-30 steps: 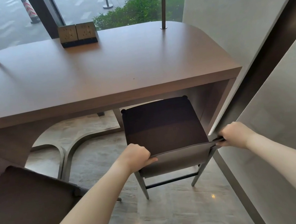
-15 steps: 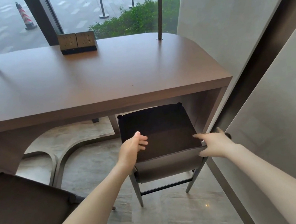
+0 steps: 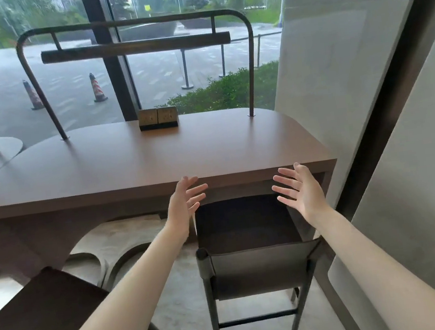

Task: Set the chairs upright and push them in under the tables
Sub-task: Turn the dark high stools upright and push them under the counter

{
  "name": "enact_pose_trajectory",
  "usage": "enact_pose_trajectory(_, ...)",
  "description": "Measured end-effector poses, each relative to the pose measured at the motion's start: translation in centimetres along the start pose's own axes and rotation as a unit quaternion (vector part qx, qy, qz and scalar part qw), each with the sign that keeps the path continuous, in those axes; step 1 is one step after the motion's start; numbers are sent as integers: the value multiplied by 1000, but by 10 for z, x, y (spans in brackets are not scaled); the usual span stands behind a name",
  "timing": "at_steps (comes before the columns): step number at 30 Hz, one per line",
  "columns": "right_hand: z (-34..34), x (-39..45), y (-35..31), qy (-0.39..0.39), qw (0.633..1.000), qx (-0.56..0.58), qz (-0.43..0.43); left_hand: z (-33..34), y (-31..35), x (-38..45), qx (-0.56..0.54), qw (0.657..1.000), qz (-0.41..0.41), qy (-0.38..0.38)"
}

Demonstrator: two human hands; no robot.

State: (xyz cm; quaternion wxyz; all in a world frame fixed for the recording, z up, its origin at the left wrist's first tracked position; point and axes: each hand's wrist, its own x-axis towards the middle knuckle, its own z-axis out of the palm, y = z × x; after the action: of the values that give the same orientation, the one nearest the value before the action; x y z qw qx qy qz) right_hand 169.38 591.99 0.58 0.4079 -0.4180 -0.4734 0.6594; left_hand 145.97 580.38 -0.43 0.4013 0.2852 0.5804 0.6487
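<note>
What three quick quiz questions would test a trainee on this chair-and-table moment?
1. True or false: the left hand grips the chair.
2. What sits at the table back edge? A) socket block B) cup C) laptop
3. Fill in: the second chair stands at the ___ of the view.

Key: 1. False; both it and the right hand are spread, apart from the chair. 2. A. 3. Lower left.

table [image 3: 154, 159] hides the chair [image 3: 251, 265] seat's front edge.
</note>
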Motion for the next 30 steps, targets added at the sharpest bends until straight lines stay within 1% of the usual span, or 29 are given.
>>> enact_pose_trajectory(4,2,-27,-29,-13,999,-5,-37,1,35,-36,-1,999,53,7)
enact_pose_trajectory(8,3,-60,-38,-39,998,-8,-56,-6,48,-80,12,997,73,31)
enact_pose_trajectory(12,11,-88,-27,-65,997,-10,-32,-22,45,-133,14,995,70,68)
enact_pose_trajectory(15,30,-105,-19,-95,995,-9,-8,-45,46,-168,11,993,64,104)
enact_pose_trajectory(18,59,-122,-7,-132,991,-14,9,-74,51,-200,11,986,67,152)
enact_pose_trajectory(23,131,-159,26,-210,976,-37,43,-140,51,-268,7,967,66,246)
enact_pose_trajectory(30,257,-249,80,-333,935,-97,69,-256,41,-384,-23,921,62,383)
